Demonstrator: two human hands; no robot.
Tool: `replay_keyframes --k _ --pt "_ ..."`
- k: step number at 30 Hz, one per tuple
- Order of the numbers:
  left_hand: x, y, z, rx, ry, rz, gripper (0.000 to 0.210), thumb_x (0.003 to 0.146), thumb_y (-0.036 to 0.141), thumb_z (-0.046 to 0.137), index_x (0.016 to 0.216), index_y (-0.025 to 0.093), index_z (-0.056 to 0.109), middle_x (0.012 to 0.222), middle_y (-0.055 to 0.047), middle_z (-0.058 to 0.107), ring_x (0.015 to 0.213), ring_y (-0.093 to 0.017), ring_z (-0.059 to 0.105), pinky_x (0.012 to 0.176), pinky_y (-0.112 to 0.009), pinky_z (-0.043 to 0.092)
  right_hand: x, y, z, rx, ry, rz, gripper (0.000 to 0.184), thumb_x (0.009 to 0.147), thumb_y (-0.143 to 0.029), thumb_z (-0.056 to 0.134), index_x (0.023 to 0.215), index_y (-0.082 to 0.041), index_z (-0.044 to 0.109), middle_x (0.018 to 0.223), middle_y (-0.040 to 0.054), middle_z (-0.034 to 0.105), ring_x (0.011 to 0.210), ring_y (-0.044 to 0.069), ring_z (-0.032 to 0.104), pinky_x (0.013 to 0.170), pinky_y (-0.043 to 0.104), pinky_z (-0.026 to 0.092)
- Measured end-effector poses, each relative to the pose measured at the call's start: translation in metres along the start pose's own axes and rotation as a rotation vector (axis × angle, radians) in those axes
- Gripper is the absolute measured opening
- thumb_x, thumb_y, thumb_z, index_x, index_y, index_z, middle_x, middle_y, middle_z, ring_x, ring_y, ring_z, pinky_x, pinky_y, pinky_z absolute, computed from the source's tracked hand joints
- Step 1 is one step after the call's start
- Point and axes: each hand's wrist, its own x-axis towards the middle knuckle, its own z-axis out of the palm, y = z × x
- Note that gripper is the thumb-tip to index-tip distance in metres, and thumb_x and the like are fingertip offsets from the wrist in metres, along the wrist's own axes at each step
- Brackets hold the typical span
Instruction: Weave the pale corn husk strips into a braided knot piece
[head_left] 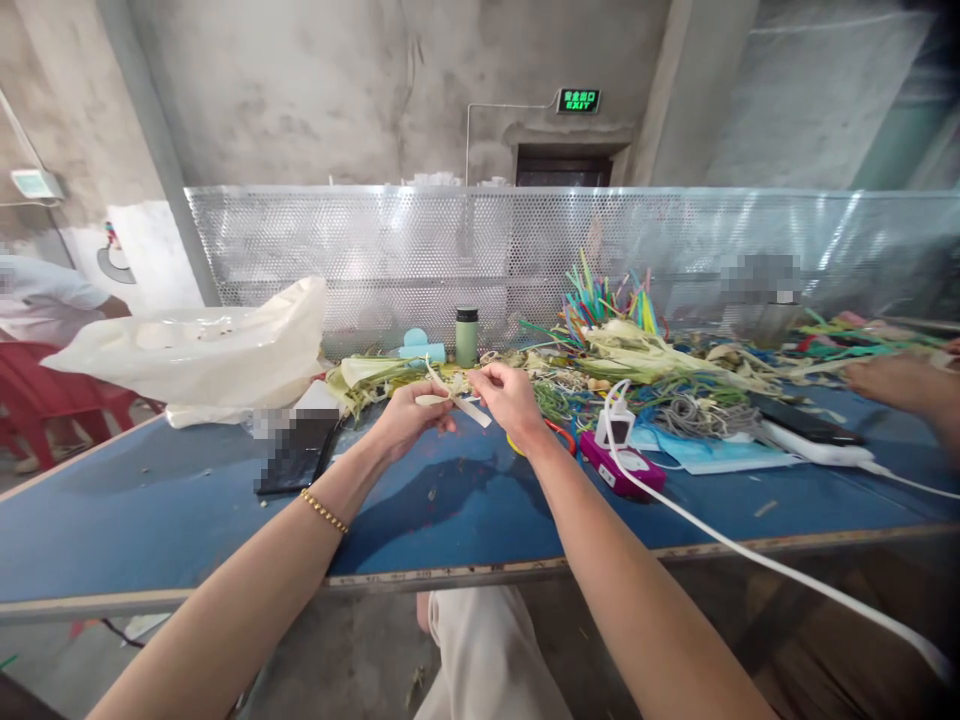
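Both my hands are raised over the blue table and meet on a pale flat strip. My left hand, with a bead bracelet on its wrist, pinches the strip's left part. My right hand pinches its upper end, and the strip's free end sticks out down to the right. Behind my hands lies a heap of pale husk-like strips and coloured strips.
A white plastic bag, a dark phone, a green bottle, a magenta device with white cable and a face mask lie on the table. Another person's hand rests at right; a person sits far left.
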Motion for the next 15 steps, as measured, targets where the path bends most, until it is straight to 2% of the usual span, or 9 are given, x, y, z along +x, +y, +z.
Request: replay_keyframes --k 3,6,9,15 --pt "0.003 -0.002 -0.001 -0.031 0.043 0.066 0.027 0.064 0.024 0.08 0.08 0.011 0.064 0.072 -0.004 0.068 0.065 -0.015 0.066 0.063 -0.026 0.047 -0.001 0.002 0.001 -0.09 -0.099 -0.014 0.038 0.083 -0.048 0.058 0.064 -0.015 0.062 0.058 0.0017 0.058 0.054 0.012 0.05 0.05 0.023 0.035" --pt "0.004 -0.005 -0.002 -0.001 0.068 0.092 0.029 0.066 0.029 0.079 0.083 0.01 0.065 0.074 -0.005 0.069 0.067 -0.015 0.066 0.067 -0.028 0.049 -0.001 0.006 0.001 -0.062 -0.207 -0.004 0.031 0.082 -0.042 0.06 0.069 -0.014 0.064 0.059 0.0009 0.06 0.054 0.012 0.051 0.051 0.023 0.036" --pt "0.006 -0.007 -0.004 0.027 0.064 0.085 0.029 0.068 0.031 0.079 0.084 0.011 0.066 0.073 -0.005 0.069 0.064 -0.016 0.065 0.067 -0.029 0.049 0.0 0.012 0.001 -0.031 -0.194 -0.036 0.02 0.08 -0.032 0.059 0.073 -0.014 0.065 0.061 0.0006 0.062 0.055 0.012 0.053 0.054 0.023 0.038" --pt "0.006 -0.005 -0.005 0.136 0.051 0.059 0.024 0.071 0.033 0.076 0.076 0.013 0.064 0.064 -0.003 0.067 0.054 -0.016 0.064 0.057 -0.027 0.047 0.003 0.006 -0.004 -0.185 -0.136 -0.104 0.017 0.08 -0.026 0.059 0.07 -0.014 0.067 0.067 0.0035 0.066 0.062 0.014 0.055 0.061 0.025 0.04"
